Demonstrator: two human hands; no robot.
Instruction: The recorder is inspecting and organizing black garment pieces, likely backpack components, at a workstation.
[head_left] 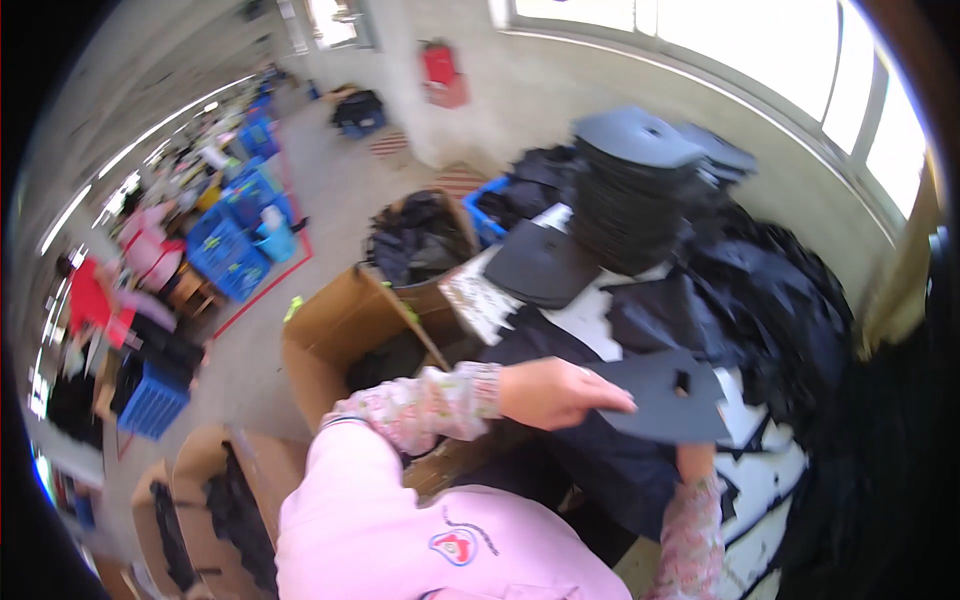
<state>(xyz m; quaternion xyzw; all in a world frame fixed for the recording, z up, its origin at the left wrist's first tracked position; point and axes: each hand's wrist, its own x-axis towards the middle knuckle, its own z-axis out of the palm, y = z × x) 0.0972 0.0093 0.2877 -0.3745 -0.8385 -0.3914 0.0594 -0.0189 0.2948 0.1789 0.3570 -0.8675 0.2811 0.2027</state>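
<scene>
A thin dark grey sheet (655, 405) with a notched right edge and a small cut-out hole is held up, slightly tilted, over the white table (770, 480). My left hand (555, 393) is closed on its left edge, thumb on top. At the near right edge, my right hand (695, 460) reaches under the sheet, which hides its fingers. Dark cloth (610, 470) hangs below the sheet. Farther off stands a tall stack of similar dark sheets (635, 190), with a lower pile (543, 265) left of it.
Crumpled black material (765, 290) is heaped right of the stack, below the window. An open cardboard box (330, 325) stands left of the table, with more boxes (195, 455) at lower left. Blue crates (225, 250) and people (95, 300) are across the floor.
</scene>
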